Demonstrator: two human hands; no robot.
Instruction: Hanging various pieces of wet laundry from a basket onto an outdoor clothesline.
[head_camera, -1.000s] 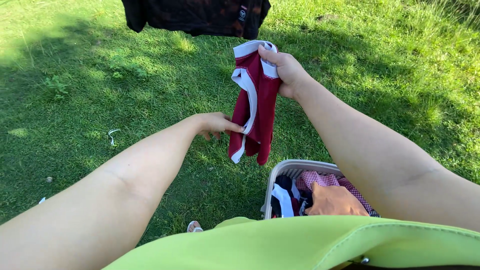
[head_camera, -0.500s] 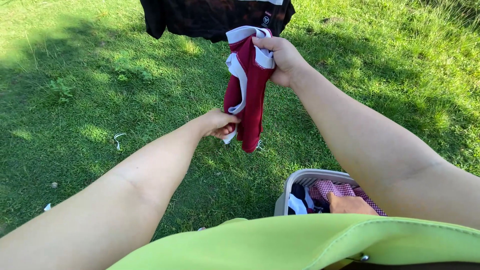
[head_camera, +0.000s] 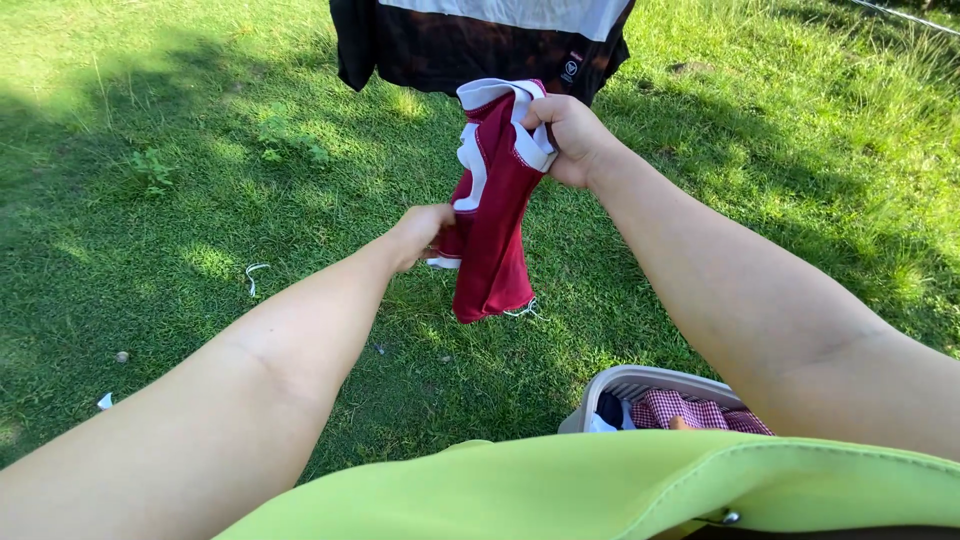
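Garment (head_camera: 490, 215), maroon with white trim, bunched in right hand (head_camera: 570, 135); left hand (head_camera: 420, 232) pinches lower edge. Loose pinch risks drop onto grass (head_camera: 180, 200).

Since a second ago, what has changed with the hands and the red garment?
The left hand went from fingertips brushing the red garment to gripping its white-trimmed edge. The right hand kept its hold on the top. The laundry basket slid lower in view.

Dark garment (head_camera: 480, 45) close above; grass (head_camera: 180, 200) open
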